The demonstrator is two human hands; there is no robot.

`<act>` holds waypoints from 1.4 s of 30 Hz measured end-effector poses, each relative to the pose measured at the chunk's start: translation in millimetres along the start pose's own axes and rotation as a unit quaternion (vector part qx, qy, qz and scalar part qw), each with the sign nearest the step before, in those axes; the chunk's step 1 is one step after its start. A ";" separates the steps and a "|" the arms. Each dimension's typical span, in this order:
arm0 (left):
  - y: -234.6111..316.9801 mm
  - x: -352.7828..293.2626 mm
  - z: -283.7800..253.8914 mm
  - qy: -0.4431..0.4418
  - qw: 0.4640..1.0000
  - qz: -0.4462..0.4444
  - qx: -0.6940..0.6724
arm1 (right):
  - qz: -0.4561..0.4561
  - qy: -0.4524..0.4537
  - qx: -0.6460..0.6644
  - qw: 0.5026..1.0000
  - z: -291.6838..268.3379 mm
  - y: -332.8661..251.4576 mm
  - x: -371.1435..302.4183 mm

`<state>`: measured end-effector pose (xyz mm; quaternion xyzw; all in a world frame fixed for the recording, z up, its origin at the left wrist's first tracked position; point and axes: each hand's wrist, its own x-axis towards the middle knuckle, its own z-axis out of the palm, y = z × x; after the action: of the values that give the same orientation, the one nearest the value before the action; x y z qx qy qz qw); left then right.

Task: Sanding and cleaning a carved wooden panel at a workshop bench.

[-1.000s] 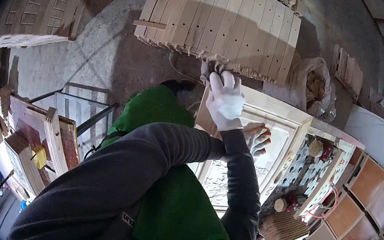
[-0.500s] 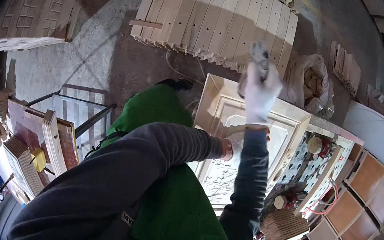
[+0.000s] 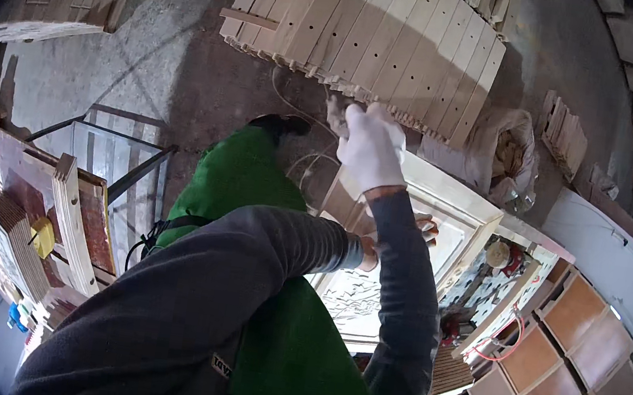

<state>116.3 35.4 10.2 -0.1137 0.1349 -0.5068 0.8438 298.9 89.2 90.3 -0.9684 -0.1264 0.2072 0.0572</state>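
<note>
My right hand (image 3: 373, 147), in a white glove, is closed round a grey hand tool (image 3: 336, 115). Motion blur hides the tool's exact kind. Hand and tool hang over the far left corner of a pale wooden framed panel (image 3: 453, 190), which has mouldings and carved relief on its face. My left hand (image 3: 368, 251) rests on that panel, with the right forearm crossing above and covering most of it. Its fingertips show past the forearm, stretched out and slightly apart on the panel's surface. No object shows in the left hand.
Slatted boards with holes form a large stack (image 3: 376, 45) beyond the panel. A thin hose (image 3: 286, 96) loops on the floor. At right stand a sack of scraps (image 3: 510, 151), a perforated bench (image 3: 473, 286) and brown panels (image 3: 561, 342). A metal frame (image 3: 140, 174) stands left.
My right hand has swung left and a little nearer with the tool, clearing the panel's far edge. The left hand stays on the panel. The whole view has shifted slightly.
</note>
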 end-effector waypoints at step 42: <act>-3.8 27.5 7.7 0.030 0.999 0.010 0.042 | -0.064 0.270 0.048 0.959 26.9 34.6 -44.0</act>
<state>128.1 9.7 15.5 -0.0616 0.1395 -0.5067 0.8486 256.5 45.7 77.3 -0.9743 -0.1583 -0.0608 0.1485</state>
